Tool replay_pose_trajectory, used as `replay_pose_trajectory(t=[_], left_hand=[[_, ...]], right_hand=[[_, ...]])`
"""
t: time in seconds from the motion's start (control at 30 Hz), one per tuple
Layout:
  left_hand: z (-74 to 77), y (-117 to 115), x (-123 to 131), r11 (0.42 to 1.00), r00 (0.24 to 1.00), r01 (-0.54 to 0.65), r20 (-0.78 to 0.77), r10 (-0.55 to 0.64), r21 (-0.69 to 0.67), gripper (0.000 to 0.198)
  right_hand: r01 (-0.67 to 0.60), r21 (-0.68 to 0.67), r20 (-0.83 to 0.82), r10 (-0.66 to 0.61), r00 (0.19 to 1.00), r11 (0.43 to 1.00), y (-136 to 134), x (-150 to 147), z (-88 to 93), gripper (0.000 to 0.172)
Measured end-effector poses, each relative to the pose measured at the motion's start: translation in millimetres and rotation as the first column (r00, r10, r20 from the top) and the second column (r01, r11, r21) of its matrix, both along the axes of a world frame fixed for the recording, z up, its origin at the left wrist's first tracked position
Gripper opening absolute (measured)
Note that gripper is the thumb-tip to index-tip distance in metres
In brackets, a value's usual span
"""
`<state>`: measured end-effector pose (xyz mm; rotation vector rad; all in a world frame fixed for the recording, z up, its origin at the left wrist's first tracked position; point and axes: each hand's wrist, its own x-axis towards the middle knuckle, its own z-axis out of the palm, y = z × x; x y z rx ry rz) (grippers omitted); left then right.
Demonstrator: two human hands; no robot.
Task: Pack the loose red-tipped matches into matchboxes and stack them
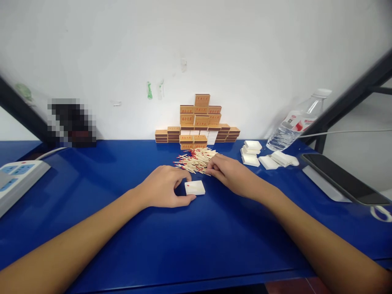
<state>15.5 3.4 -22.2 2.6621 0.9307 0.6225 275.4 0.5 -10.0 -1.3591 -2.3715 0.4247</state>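
A small white matchbox tray (196, 188) lies on the blue table with a red-tipped spot showing near its left end. My left hand (167, 185) grips it from the left, thumb at the near side and index finger at the far side. Just beyond the tray spreads a loose pile of red-headed matchsticks (194, 161). At the pile's right edge, the fingers of my right hand (225, 169) are pinched together, with pale stick ends showing by the fingertips. How many sticks they hold is hidden. Behind the pile, orange-brown matchboxes (200, 120) stand stacked in steps against the wall.
Several white trays (252, 147) are stacked at right, beside more white pieces (280, 159). A tilted water bottle (294, 122) leans by the wall. A phone (343, 177) rests at far right. A power strip (27, 175) sits on the left of the blue table (183, 245).
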Motion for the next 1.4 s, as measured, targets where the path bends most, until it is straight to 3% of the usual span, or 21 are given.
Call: replay_pose_trajectory(t=[0.2, 0.57, 0.8, 1.07, 1.13, 1.27, 1.4], left_hand=[[-0.8, 0, 1, 1.000, 1.000, -0.006, -0.003, 0.006, 0.010, 0.023], [0.9, -2, 3, 1.000, 1.000, -0.005, 0.005, 0.005, 0.011, 0.022], [-1.2, -2, 1, 1.000, 1.000, -0.007, 0.020, 0.007, 0.027, 0.023], [-0.3, -2, 1, 1.000, 1.000, -0.001, 0.024, 0.000, 0.015, 0.025], [1.2, -2, 1, 1.000, 1.000, -0.002, 0.009, 0.002, 0.002, 0.026], [3.7, -5, 2, 1.000, 0.999, 0.013, -0.029, -0.014, -0.025, 0.026], [5.3, -6, 3, 1.000, 0.998, 0.008, -0.063, -0.009, -0.022, 0.034]], right_hand=[[-0.173, -0.099, -0.057, 0.168, 0.984, 0.980, -16, -16, 4.1, 0.015], [-0.172, -0.084, -0.102, 0.163, 0.981, 0.982, -23, -24, 0.9, 0.018], [-0.176, 0.052, -0.054, 0.178, 0.982, 0.983, -20, -23, -1.9, 0.013], [-0.269, -0.038, -0.115, 0.263, 0.958, 0.962, -21, -20, 3.1, 0.019], [-0.230, 0.006, -0.129, 0.229, 0.965, 0.973, -17, -16, 5.6, 0.019], [-0.014, 0.142, -0.110, 0.030, 0.994, 0.990, -5, -5, 4.5, 0.014], [0.022, 0.135, -0.009, -0.021, 1.000, 0.991, 2, 1, -3.6, 0.010]])
